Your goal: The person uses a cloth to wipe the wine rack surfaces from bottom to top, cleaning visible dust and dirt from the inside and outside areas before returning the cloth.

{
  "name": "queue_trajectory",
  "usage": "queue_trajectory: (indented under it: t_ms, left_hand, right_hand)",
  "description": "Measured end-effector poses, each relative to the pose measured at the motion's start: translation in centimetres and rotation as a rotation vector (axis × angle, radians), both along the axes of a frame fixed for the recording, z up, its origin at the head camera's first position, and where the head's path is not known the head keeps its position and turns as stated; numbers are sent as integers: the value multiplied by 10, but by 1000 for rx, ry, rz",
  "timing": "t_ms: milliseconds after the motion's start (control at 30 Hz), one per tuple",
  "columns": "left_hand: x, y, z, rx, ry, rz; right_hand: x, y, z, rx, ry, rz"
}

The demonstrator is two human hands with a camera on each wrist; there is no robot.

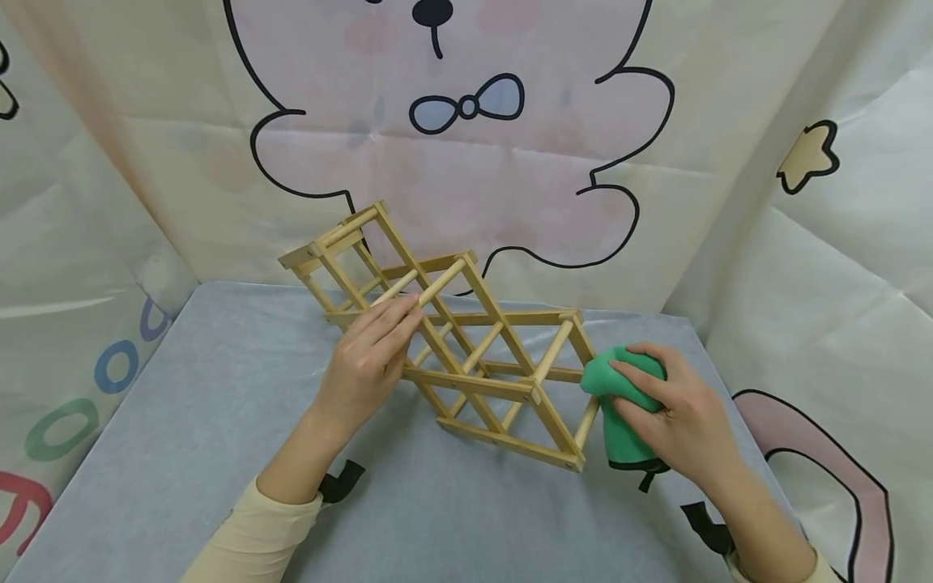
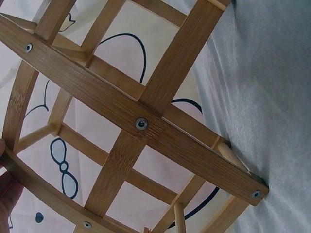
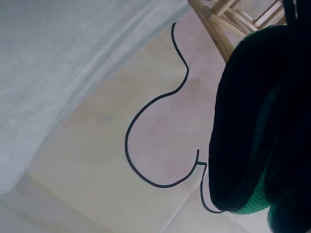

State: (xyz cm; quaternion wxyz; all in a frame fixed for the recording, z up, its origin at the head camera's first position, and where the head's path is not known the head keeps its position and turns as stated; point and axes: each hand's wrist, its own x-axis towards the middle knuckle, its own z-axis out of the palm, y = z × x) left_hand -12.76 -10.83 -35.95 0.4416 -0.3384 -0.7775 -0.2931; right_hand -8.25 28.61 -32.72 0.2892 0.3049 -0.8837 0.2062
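A folding lattice rack of pale wooden slats and dowels (image 1: 466, 380) stands at a slant over the table, its left end higher than its right. My left hand (image 1: 368, 356) grips the rack near its middle, the fingertips at a dowel. In the left wrist view the crossed slats (image 2: 141, 121) with round metal fasteners fill most of the picture, and a bit of the hand (image 2: 8, 196) shows at the edge. My right hand (image 1: 681, 409) pinches a bunched green cloth (image 1: 630, 433) with a dark edge against the rack's right end. The cloth (image 3: 252, 201) looks mostly dark in the right wrist view.
A light blue-grey cloth (image 1: 240, 421) covers the table. Behind it hangs a printed sheet (image 1: 539, 194) with a bear and a bow tie. More printed sheets stand at the left (image 1: 73, 267) and right (image 1: 845, 283). Black straps (image 1: 341, 481) show at both wrists.
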Motion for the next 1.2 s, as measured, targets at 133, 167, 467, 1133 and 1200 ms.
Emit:
queue_trajectory:
  t_ms: [133,167,467,1133,1200]
  left_hand:
    - [0,0,0,-4,4,6]
    - [0,0,0,-6,5,8]
    - [1,-1,1,-10,-2,5]
    - [2,1,0,1,-6,11]
    - [2,0,0,-4,-2,10]
  right_hand:
    - [-8,-6,8,-8,-16,15]
    - [-10,-7,10,-15,-17,22]
    - [-23,-26,27,-60,-9,19]
    - [-20,-50,40,1,117,184]
    - [-16,-54,41,-7,136,231]
